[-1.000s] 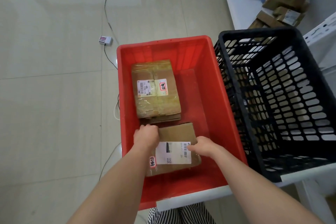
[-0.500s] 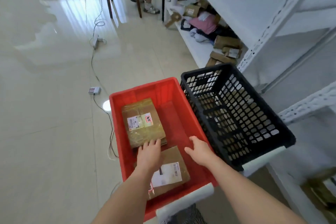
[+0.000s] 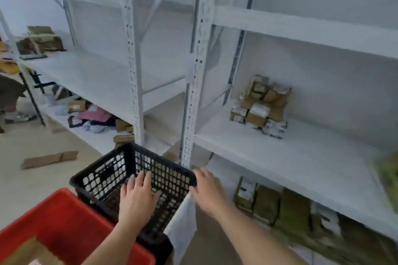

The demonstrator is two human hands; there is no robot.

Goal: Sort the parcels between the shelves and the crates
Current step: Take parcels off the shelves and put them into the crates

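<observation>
Parcels (image 3: 261,106) sit piled on the middle shelf (image 3: 301,157), up and to the right of both hands. The right hand (image 3: 207,190), empty with fingers spread, is nearer that pile. The left hand (image 3: 137,196), also open, hovers over the black crate (image 3: 103,176) beside the red crate (image 3: 64,211).

White perforated-post metal shelving (image 3: 200,54) fills most of the frame. At right centre, its middle board (image 3: 301,157) carries a stack of small brown cardboard parcels (image 3: 261,106). The lower board at lower right holds a row of brown taped parcels (image 3: 280,206). The beige tiled floor (image 3: 25,185) at left bears a flattened brown cardboard piece (image 3: 49,159).
</observation>
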